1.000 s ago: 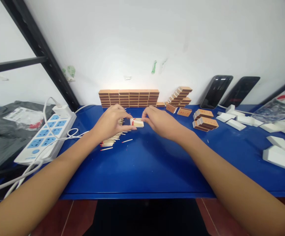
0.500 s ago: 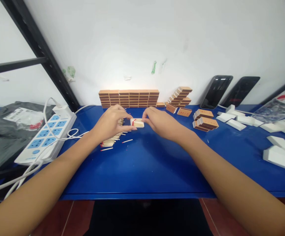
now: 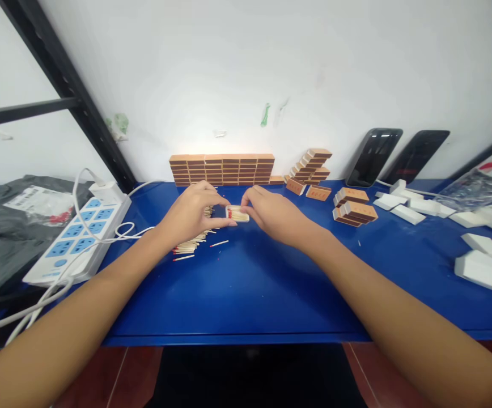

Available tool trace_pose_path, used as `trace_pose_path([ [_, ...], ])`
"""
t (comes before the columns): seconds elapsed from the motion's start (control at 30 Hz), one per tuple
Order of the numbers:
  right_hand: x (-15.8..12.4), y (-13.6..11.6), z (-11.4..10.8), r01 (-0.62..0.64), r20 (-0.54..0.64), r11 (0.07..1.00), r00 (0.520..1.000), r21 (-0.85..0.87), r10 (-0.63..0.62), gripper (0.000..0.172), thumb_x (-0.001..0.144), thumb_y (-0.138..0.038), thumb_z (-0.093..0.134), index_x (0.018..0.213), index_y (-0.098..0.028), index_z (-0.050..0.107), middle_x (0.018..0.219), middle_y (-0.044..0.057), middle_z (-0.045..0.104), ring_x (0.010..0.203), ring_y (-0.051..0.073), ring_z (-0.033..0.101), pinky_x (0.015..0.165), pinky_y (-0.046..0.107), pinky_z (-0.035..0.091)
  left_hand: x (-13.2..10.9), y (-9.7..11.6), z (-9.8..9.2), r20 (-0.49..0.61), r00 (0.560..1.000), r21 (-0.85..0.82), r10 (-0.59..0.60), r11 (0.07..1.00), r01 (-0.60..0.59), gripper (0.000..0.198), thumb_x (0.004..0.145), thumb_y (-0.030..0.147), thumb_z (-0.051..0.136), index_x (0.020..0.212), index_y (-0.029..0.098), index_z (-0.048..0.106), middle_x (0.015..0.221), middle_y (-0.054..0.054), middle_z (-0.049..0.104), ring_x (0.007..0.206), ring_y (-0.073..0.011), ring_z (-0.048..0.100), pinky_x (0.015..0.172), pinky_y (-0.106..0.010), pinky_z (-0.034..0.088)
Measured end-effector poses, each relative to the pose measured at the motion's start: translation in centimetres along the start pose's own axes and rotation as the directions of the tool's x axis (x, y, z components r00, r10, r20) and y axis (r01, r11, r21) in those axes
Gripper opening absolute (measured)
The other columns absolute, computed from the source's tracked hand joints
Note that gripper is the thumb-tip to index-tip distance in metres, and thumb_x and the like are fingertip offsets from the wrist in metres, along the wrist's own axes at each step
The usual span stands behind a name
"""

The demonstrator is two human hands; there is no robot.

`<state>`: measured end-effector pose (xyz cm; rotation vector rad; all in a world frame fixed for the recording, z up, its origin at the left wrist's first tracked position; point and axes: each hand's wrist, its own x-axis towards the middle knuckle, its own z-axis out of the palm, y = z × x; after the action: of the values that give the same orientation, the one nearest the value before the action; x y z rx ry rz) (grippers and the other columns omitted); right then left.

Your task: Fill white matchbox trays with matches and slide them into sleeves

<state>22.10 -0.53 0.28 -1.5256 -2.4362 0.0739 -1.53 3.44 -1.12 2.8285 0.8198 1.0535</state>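
Note:
A small white matchbox tray [image 3: 238, 218] with red-tipped matches in it stands on the blue table. My left hand [image 3: 195, 212] grips its left end between thumb and fingers. At the tray's right end is my right hand [image 3: 267, 212], its thumb and forefinger pinched together over the matches; whether a match is between them is too small to tell. A heap of loose matches [image 3: 190, 245] lies beneath and beside my left hand, partly covered by it. One single match [image 3: 219, 243] lies apart, in front of the tray.
Behind my hands a wall of stacked matchboxes [image 3: 223, 170] stands. Right of it are a stepped stack [image 3: 312, 164], more matchboxes [image 3: 354, 207], two phones [image 3: 374, 158] and white trays [image 3: 407, 215]. A power strip [image 3: 80, 232] with cables lies left.
My right hand's fingertips have moved slightly left, from the tray's right edge to over the matches. My left hand keeps its grip on the tray.

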Motion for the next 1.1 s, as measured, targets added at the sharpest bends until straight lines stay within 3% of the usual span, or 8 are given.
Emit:
trace_pose_path([
  [0.33, 0.3, 0.1, 1.2, 0.029, -0.106, 0.997, 0.994, 0.074, -0.021, 0.012, 0.112, -0.025, 0.052, 0.113, -0.018, 0.062, 0.119, 0.011, 0.070, 0.095, 0.024, 0.066, 0.075, 0.032, 0.038, 0.1, 0.0, -0.2, -0.017, 1.000, -0.014, -0.022, 1.000, 0.022, 0.044, 0.087, 0.064, 0.082, 0.104, 0.023, 0.084, 0.093, -0.007, 0.079, 0.091, -0.0229, 0.067, 0.085, -0.037, 0.053],
  [0.67, 0.0, 0.1, 0.7, 0.031, -0.063, 0.999, 0.998, 0.044, -0.028, 0.017, 0.110, -0.026, 0.053, 0.110, -0.018, 0.068, 0.114, 0.012, 0.071, 0.097, 0.024, 0.066, 0.079, 0.033, 0.042, 0.1, 0.0, -0.3, 0.013, 0.998, -0.009, -0.061, 0.998, 0.061, 0.044, 0.088, 0.066, 0.081, 0.102, 0.024, 0.084, 0.096, -0.007, 0.080, 0.094, -0.0235, 0.067, 0.086, -0.038, 0.053],
  [1.1, 0.0, 0.5, 0.8, 0.044, -0.073, 0.993, 0.997, 0.107, -0.036, 0.007, 0.103, -0.021, 0.063, 0.102, -0.018, 0.069, 0.104, 0.008, 0.071, 0.092, 0.021, 0.062, 0.077, 0.031, 0.039, 0.1, 0.0, -0.3, 0.004, 0.999, -0.023, -0.048, 0.999, 0.048, 0.046, 0.088, 0.067, 0.080, 0.101, 0.024, 0.084, 0.096, -0.008, 0.079, 0.094, -0.0239, 0.068, 0.086, -0.037, 0.054],
])
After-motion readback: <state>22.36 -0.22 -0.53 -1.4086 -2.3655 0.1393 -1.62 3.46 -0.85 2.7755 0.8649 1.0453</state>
